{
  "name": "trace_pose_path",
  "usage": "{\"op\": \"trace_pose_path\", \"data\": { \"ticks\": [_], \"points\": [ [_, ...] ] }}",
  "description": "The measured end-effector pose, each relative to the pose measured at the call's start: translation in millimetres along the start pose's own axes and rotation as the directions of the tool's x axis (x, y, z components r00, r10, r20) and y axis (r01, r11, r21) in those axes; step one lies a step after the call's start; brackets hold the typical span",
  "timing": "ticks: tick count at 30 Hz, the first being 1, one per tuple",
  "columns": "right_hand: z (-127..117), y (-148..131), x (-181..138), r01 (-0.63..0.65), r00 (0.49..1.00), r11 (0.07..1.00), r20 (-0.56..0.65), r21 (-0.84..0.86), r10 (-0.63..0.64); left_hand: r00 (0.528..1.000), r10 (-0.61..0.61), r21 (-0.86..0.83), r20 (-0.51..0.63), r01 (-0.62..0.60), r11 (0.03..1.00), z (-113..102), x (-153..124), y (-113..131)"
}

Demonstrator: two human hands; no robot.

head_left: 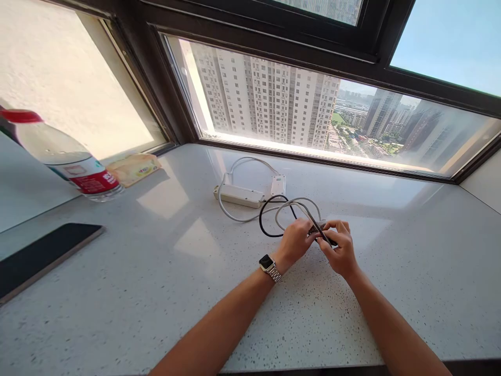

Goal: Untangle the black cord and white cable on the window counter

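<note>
1. The person's left hand (296,240), with a square-faced watch on a metal band (269,266) at the wrist, is curled closed around a bundle of thin black and grey cables (291,209), pinching it at the fingertips.
2. The right hand (340,248) meets the left over the same bundle, its fingers bent and closed on the cable ends; what exactly lies under the fingertips cannot be made out.
3. The cables loop away from the hands on the pale speckled stone windowsill (156,271), toward a white power strip (238,195) and a small white adapter (278,185).
4. Far to the left stand a clear plastic bottle with a red cap and red label (66,156), a yellow packet (133,168) just beside it, and a dark flat phone (43,253) nearer the person.
</note>
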State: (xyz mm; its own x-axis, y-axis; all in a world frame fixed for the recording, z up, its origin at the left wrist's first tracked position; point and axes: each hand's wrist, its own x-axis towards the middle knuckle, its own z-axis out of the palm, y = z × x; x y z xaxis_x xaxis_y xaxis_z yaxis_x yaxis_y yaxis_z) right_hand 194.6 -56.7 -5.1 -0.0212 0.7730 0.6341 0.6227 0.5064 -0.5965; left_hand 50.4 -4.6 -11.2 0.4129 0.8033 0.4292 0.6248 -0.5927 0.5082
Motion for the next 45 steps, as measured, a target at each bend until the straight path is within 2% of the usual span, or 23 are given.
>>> {"op": "trace_pose_path", "data": {
  "ticks": [2, 5, 7, 11, 14, 16, 17, 18, 20, 21, 22, 23, 25, 27, 29, 31, 33, 36, 39, 40, 42, 45],
  "points": [
    [1.9, 0.7, 0.0, -0.074, 0.991, 0.997, -0.11, -0.03, 0.07, 0.997, -0.001, 0.007, -0.083, 0.002, 1.0, -4.2, 0.3, 0.8],
    [5.5, 9.8, 1.0, -0.246, 0.942, 0.969, -0.228, 0.026, 0.245, 0.995, 0.056, 0.027, -0.086, -0.054, 0.998, -9.1, 0.4, 1.5],
    [6.2, 17.9, 2.2, -0.338, 0.908, 0.934, -0.222, 0.113, 0.356, 0.995, 0.087, 0.034, -0.049, -0.086, 0.996, -11.8, 0.8, 2.0],
    [1.7, 31.3, 4.8, -0.485, 0.839, 0.838, -0.135, 0.251, 0.526, 0.996, 0.084, 0.004, -0.017, -0.084, 0.996, -22.0, 1.6, 1.0],
    [-4.1, 37.9, 6.6, -0.528, 0.802, 0.792, -0.126, 0.305, 0.583, 0.996, 0.08, -0.127, -0.033, -0.084, 0.988, -35.6, 2.1, -3.7],
    [-7.2, 39.9, 7.1, -0.498, 0.831, 0.817, -0.109, 0.291, 0.545, 0.99, 0.039, -0.288, -0.133, -0.076, 0.954, -46.9, 5.1, -7.9],
    [-8.2, 39.8, 7.0, -0.467, 0.859, 0.84, -0.084, 0.276, 0.505, 0.974, -0.016, -0.379, -0.227, -0.073, 0.923, -53.2, 8.3, -9.8],
    [-8.7, 38.8, 6.7, -0.428, 0.89, 0.867, -0.051, 0.257, 0.454, 0.938, -0.095, -0.473, -0.335, -0.08, 0.877, -60.0, 12.9, -11.3],
    [-7.4, 34.1, 5.0, -0.316, 0.948, 0.928, 0.03, 0.199, 0.317, 0.81, -0.298, -0.667, -0.505, -0.146, 0.731, -76.1, 25.9, -12.4],
    [-5.6, 30.7, 3.6, -0.238, 0.971, 0.958, 0.076, 0.158, 0.229, 0.74, -0.402, -0.749, -0.54, -0.203, 0.631, -85.4, 33.8, -11.5],
    [-3.1, 26.8, 2.0, -0.149, 0.983, 0.983, 0.127, 0.112, 0.134, 0.689, -0.492, -0.816, -0.532, -0.262, 0.515, -95.3, 42.3, -9.5],
    [0.1, 22.5, 0.2, -0.052, 0.982, 0.996, 0.183, 0.067, 0.039, 0.657, -0.56, -0.859, -0.505, -0.315, 0.404, -105.5, 50.9, -6.6],
    [7.6, 13.8, -3.6, 0.132, 0.945, 0.991, 0.302, 0.004, -0.127, 0.641, -0.627, -0.893, -0.443, -0.382, 0.24, -124.5, 67.4, 2.1],
    [15.2, 5.5, -6.7, 0.267, 0.879, 0.964, 0.416, -0.023, -0.233, 0.659, -0.632, -0.896, -0.408, -0.423, 0.138, -137.6, 82.0, 13.2],
    [21.3, -1.6, -8.4, 0.346, 0.814, 0.937, 0.512, -0.048, -0.275, 0.697, -0.608, -0.895, -0.381, -0.443, 0.053, -141.2, 94.8, 25.2],
    [25.1, -7.0, -9.0, 0.379, 0.767, 0.921, 0.587, -0.088, -0.259, 0.745, -0.571, -0.896, -0.345, -0.443, -0.038, -134.1, 106.0, 37.3],
    [27.5, -10.1, -9.3, 0.386, 0.745, 0.913, 0.629, -0.132, -0.224, 0.798, -0.525, -0.901, -0.296, -0.416, -0.124, -118.0, 115.7, 49.1],
    [30.0, -10.8, -10.5, 0.381, 0.743, 0.909, 0.64, -0.17, -0.193, 0.866, -0.454, -0.919, -0.211, -0.334, -0.21, -82.7, 127.1, 64.9],
    [30.7, -10.1, -12.2, 0.37, 0.755, 0.911, 0.631, -0.181, -0.181, 0.926, -0.365, -0.954, -0.101, -0.194, -0.229, -45.0, 134.7, 73.3],
    [30.2, -10.3, -12.5, 0.364, 0.757, 0.914, 0.629, -0.182, -0.177, 0.935, -0.351, -0.975, -0.049, -0.121, -0.186, -33.9, 136.8, 73.1],
    [28.1, -11.3, -12.7, 0.348, 0.761, 0.92, 0.627, -0.178, -0.167, 0.924, -0.375, -0.997, 0.075, 0.072, -0.024, -15.6, 140.7, 67.3],
    [24.7, -13.2, -12.4, 0.33, 0.761, 0.93, 0.628, -0.16, -0.162, 0.851, -0.477, -0.922, 0.219, 0.34, 0.184, 1.2, 146.2, 46.8]
  ]
}}
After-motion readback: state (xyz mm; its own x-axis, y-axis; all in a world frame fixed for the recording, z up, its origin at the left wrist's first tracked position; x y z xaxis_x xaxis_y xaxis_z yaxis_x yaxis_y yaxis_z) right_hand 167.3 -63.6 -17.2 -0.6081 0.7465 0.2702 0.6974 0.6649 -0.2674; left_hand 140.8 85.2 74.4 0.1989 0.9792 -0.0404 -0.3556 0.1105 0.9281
